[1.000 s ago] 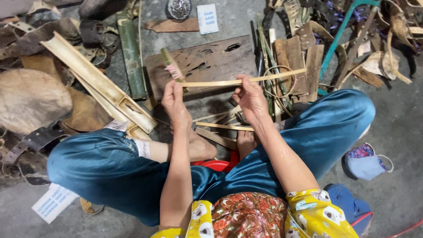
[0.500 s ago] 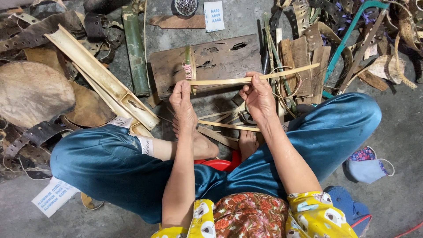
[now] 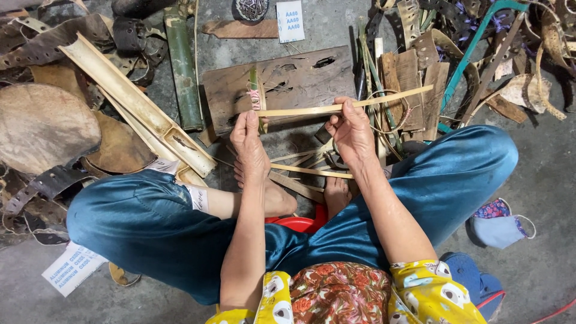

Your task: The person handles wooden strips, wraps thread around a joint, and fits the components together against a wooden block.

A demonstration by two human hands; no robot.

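Bamboo strip (image 3: 360, 105) lies level across the middle of the frame, left hand (image 3: 251, 144) and right hand (image 3: 351, 132) fingers closed on it, uncut, more strips (image 3: 306, 171) waiting below on the floor.

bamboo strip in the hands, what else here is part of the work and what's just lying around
In hand:
- left hand and right hand gripping the bamboo strip
- small tool with a wrapped handle, upright in the left hand
- loose strips by the feet
- wooden board beneath

Lying about:
- split bamboo trough
- green bamboo pole
- face mask
- blue sandal
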